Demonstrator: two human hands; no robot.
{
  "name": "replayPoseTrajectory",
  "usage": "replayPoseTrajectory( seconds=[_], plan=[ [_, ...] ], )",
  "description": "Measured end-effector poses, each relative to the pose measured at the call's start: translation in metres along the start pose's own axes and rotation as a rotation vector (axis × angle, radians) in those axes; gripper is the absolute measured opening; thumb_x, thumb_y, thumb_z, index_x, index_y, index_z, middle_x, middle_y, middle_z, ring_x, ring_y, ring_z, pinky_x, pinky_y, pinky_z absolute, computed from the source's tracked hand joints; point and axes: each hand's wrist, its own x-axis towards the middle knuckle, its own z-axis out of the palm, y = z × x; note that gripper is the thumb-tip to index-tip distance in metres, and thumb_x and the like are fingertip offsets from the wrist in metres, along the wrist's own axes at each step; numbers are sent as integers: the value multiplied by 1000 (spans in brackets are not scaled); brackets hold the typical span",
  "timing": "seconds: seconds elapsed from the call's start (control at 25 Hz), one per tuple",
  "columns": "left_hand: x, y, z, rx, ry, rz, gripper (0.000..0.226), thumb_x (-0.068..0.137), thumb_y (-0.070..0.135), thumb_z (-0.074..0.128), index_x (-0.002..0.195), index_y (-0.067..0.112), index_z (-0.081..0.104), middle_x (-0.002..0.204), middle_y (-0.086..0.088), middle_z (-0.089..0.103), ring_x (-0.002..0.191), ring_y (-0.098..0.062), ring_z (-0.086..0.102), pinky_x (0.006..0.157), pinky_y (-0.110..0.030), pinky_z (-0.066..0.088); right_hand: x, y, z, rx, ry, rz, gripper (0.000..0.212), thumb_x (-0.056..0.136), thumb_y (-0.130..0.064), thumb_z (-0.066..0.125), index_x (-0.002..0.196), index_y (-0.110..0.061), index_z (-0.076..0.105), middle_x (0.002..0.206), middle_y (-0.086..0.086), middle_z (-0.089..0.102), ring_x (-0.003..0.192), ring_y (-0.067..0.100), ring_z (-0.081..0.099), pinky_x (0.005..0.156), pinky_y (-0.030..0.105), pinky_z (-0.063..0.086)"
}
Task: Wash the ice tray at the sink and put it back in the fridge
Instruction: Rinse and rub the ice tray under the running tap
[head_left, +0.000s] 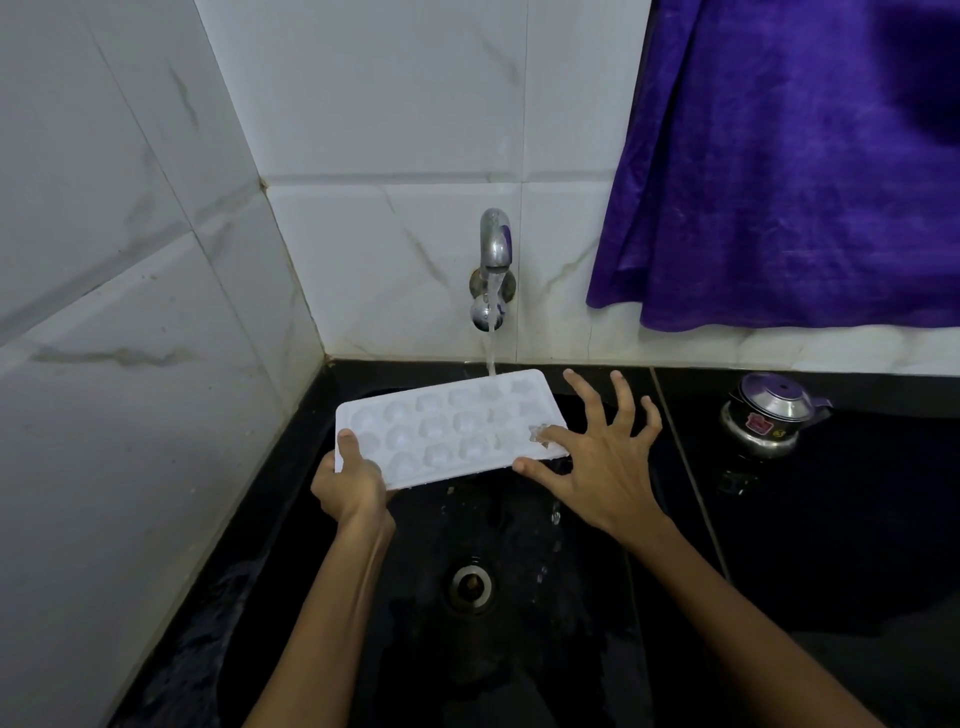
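A white ice tray (447, 428) with several moulded cups is held over the black sink (467, 545). Water runs from the steel tap (496, 244) onto the tray's far edge. My left hand (350, 480) grips the tray's near left corner, thumb on top and fingers underneath. My right hand (597, 447) is at the tray's right end with fingers spread; its index finger and thumb touch the tray's right edge, and the other fingers stand in the air.
A drain (471, 583) sits in the sink's middle. A small steel pot with a lid (769, 415) stands on the black counter at the right. A purple cloth (789, 156) hangs over the wall above it. White tiled walls close the left and back.
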Motion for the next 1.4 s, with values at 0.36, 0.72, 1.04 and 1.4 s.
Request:
replayPoseTrajectory(
  seconds=[0.36,0.72,1.04,1.4],
  plan=[
    [-8,-5,2,78,-31,53,26,92,34,53,74,16,56,75,3,58,80,-23,61,75,-40,54,-3,14,-8,53,-183,31,45,63,-78,55,82,-39,68,155,-2,20,142,29,-3,107,54,-1],
    [-13,-16,7,73,-26,80,28,92,34,53,74,13,57,72,2,58,66,-14,57,57,-26,47,39,-7,7,79,-430,55,91,53,-96,13,124,-50,47,158,-6,-2,141,25,-25,104,61,-20],
    [-9,-16,7,57,-19,32,27,91,37,53,72,19,57,75,4,60,70,-15,60,68,-33,51,48,-20,13,-52,-273,-34,95,52,-96,9,115,-47,59,159,-3,1,142,29,-22,99,59,-29],
    [-13,-24,13,67,-56,1,27,92,35,54,73,16,57,75,1,61,70,-18,61,61,-30,51,47,-3,2,9,-401,-23,96,42,-100,23,115,-49,57,158,-9,-8,138,24,-31,101,61,-25]
  ],
)
